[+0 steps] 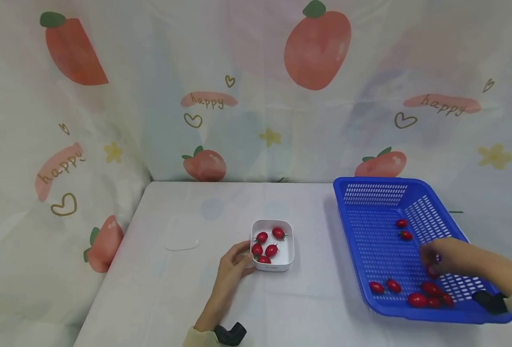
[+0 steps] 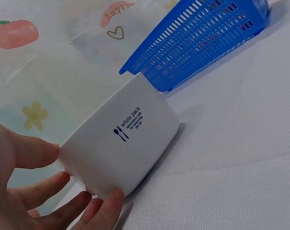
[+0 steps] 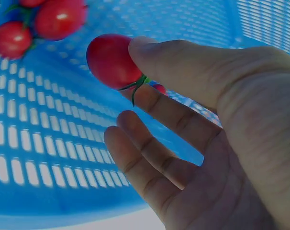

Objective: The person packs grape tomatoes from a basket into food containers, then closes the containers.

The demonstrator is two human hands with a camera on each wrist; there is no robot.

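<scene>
Head view: I am steadying the white box (image 1: 273, 243) of tomatoes on the counter (image 1: 173, 289) with my left hand (image 1: 231, 267), fingers relaxed against its side. Farther right, inside the blue basket (image 1: 368, 193), my right hand (image 1: 444, 258) is pinching a tomato (image 3: 109, 60) between thumb and forefinger.
</scene>
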